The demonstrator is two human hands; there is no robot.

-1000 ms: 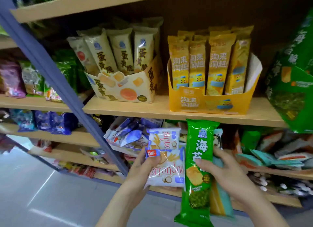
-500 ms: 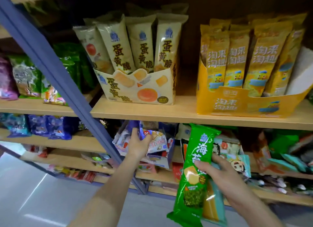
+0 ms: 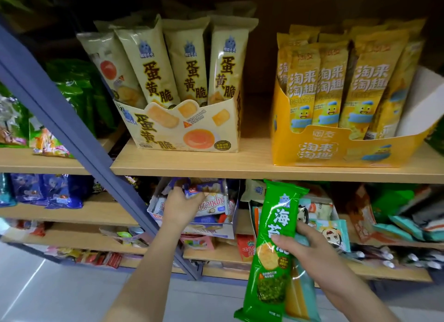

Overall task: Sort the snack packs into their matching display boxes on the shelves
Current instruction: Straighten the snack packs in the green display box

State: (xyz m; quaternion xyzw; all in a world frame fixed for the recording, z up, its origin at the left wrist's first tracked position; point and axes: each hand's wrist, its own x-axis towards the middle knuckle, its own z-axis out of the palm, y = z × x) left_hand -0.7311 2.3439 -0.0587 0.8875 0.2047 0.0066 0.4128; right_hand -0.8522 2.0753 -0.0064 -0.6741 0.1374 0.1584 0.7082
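Right hand [image 3: 310, 256]: fingers clasp tall green plastic seaweed snack pack [image 3: 276, 225], upright, with yellow and teal packs [image 3: 300, 297] behind it. Left hand [image 3: 179, 207]: fingers grip white-and-blue wafer pack [image 3: 212, 199] inside open cardboard display box [image 3: 234, 201], lower shelf. Upper wooden shelf [image 3: 240, 165]: cream display box [image 3: 199, 141], yellow display box [image 3: 319, 151], both stocked.

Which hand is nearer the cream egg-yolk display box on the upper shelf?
Left. The left hand is right below the cream box, one shelf down, gripping a white-and-blue pack. The right hand is lower and off to the right, holding a green pack.
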